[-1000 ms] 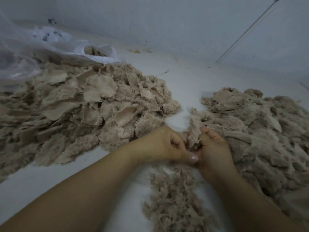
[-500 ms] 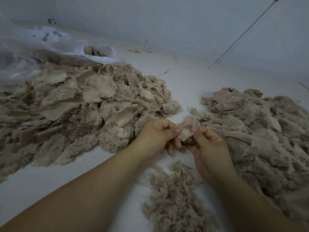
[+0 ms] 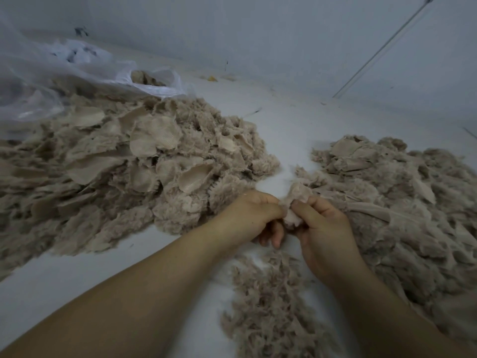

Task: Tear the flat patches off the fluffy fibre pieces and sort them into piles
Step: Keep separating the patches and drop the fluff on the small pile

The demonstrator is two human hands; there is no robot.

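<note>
A small beige fluffy fibre piece (image 3: 294,200) is held above the white surface between both hands. My left hand (image 3: 247,215) pinches its left edge with curled fingers. My right hand (image 3: 322,228) grips its right side, thumb on top. To the left lies a big heap of fluffy pieces with flat patches (image 3: 124,166). A second large heap (image 3: 402,208) spreads on the right, touching my right hand. Below the hands sits a smaller pile of darker loose fluff (image 3: 268,306).
A clear plastic bag (image 3: 64,73) with more fibre lies at the back left, against the heap. The white surface (image 3: 284,120) runs back to a pale wall, where a thin rod (image 3: 382,47) leans.
Both hands have risen from just above the small fluff pile and turned the piece. The fibre piece now bunches between the thumbs, a little farther from me.
</note>
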